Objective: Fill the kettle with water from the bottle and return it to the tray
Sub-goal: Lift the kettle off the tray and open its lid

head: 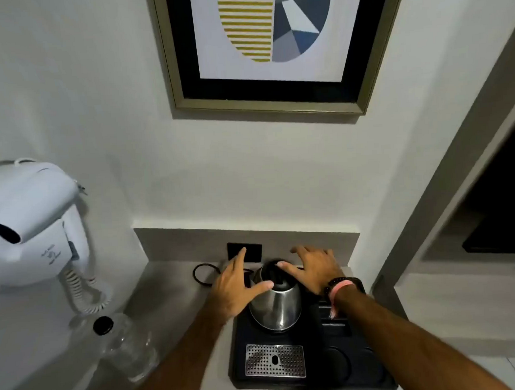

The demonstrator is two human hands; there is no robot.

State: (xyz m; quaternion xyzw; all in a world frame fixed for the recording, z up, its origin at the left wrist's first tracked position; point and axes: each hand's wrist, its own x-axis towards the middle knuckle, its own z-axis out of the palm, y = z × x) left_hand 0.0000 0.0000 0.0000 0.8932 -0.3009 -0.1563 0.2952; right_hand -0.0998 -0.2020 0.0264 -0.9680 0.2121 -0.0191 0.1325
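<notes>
A steel kettle (276, 308) with a black lid stands upright on a black tray (293, 381) on the counter. My left hand (236, 288) is open at the kettle's left side, its thumb touching the upper body near the lid. My right hand (312, 268) is spread open at the kettle's right, its thumb resting on the black lid. Neither hand has closed around the kettle. A clear plastic water bottle (124, 345) with a black cap stands on the counter to the left, apart from both hands.
A perforated metal drip grate (274, 361) sits in the tray's front. A black cord (203, 273) and a black wall socket (253, 250) lie behind the kettle. A white hairdryer (28, 224) with a coiled cable hangs on the left wall. A framed picture (269, 45) hangs above.
</notes>
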